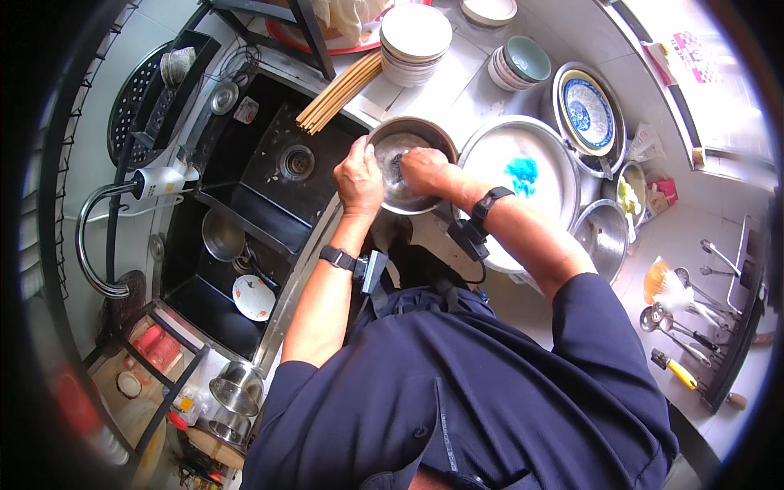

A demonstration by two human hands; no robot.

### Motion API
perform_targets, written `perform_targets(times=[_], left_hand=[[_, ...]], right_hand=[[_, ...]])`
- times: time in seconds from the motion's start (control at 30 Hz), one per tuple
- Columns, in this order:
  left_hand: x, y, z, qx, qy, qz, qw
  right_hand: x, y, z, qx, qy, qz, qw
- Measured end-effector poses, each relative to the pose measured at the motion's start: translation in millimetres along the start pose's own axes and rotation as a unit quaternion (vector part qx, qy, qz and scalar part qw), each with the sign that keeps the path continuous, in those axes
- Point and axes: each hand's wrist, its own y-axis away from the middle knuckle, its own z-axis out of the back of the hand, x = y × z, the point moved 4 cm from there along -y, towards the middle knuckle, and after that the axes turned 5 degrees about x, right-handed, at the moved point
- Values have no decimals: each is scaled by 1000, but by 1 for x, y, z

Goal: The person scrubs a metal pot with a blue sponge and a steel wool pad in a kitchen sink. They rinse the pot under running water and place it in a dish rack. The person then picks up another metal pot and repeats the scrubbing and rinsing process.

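My left hand [359,180] grips the left rim of a metal pot [422,127], its thumb at the rim. Inside the pot, my right hand [425,170] is closed on a dark scouring pad [397,164], mostly covered by the fingers. Cloudy wet residue coats the pot's inner surface. Under my right forearm, just right of the pot, stands a wide metal basin [478,138] of whitish, foamy liquid with a bright blue patch [522,176].
On the left is a black double sink [269,147] with a faucet [92,239], a metal bowl [222,236] and a plate [253,298]. Chopsticks [340,92] jut over its edge. Stacked white bowls [415,37], green-lined bowls [527,58] and hanging utensils [686,318] stand around.
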Motion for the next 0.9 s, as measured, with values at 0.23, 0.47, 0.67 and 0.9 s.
perform_targets(times=[0.23, 0.47, 0.67, 0.9], left_hand=[[-1, 1, 0, -2, -4, 1, 1000], [3, 1, -4, -8, 14, 10, 1000], [6, 1, -5, -9, 4, 4, 1000], [4, -1, -4, -1, 11, 9, 1000]], right_hand=[[19, -28, -17, 124, -263, -81, 953], [11, -25, 14, -126, -239, -59, 961], [12, -3, 17, -160, 87, 55, 982], [8, -3, 7, -158, 82, -38, 983]])
